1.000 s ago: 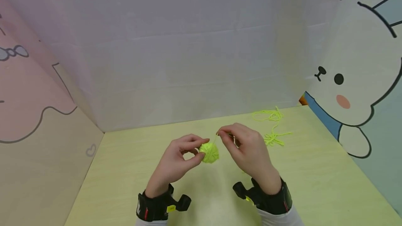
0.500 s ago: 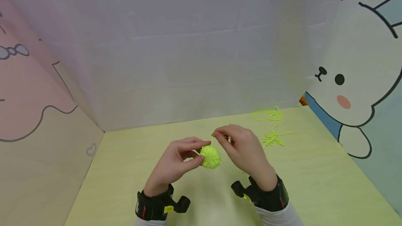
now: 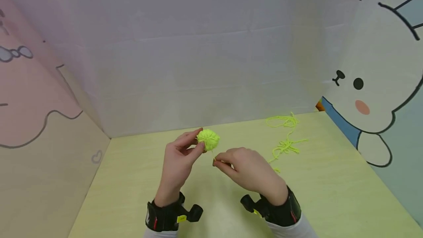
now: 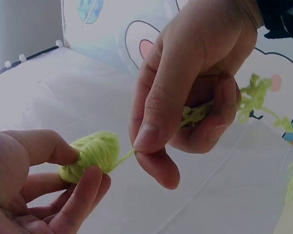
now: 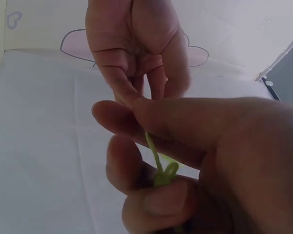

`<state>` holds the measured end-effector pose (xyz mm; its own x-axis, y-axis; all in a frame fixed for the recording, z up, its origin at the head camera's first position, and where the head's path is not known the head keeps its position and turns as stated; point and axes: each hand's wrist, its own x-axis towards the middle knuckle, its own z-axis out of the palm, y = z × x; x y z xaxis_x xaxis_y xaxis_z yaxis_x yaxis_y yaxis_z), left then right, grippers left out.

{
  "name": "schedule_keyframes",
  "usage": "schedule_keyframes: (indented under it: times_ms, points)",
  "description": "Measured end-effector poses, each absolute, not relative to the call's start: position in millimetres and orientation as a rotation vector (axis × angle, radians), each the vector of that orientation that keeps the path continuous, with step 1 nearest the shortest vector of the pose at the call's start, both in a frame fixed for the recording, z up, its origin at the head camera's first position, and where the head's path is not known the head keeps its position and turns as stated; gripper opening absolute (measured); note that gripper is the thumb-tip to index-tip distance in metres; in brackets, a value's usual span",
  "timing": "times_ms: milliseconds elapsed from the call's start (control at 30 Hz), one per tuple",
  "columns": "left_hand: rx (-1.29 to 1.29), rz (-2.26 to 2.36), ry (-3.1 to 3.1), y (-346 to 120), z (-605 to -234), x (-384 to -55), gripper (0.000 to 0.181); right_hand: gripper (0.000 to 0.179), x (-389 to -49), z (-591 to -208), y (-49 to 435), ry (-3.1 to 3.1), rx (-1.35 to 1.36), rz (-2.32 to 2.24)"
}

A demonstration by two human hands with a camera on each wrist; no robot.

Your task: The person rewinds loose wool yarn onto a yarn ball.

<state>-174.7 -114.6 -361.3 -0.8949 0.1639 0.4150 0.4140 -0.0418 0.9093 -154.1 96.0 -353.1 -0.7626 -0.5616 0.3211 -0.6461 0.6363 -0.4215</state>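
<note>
A small neon-yellow ball of yarn is pinched between the thumb and fingers of my left hand, held above the table. From the ball a short strand of yarn runs taut to my right hand, whose thumb and forefinger pinch it. In the right wrist view, the strand continues through the curled lower fingers of that hand, with a small yarn loop showing there. Beyond the right hand, a loose tangle of yarn trails over the table.
Farther back lies another loose coil of yarn, joined to the tangle. The pale yellow table meets a whitish curtain behind. Printed cartoon panels stand on both sides. A black camera strap sits on each wrist.
The left hand has tilted and raised the ball, up and slightly left. The right hand has moved from above the ball to below it, on its right, still pinching the strand.
</note>
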Motion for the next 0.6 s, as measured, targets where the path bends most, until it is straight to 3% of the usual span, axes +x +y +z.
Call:
schedule_keyframes:
  times_ms: [600]
  points:
    - [-0.458,-1.618,-2.276,-119,-369,-181,0.037,0.009,-142,-343,104,-2.366,0.941,0.879]
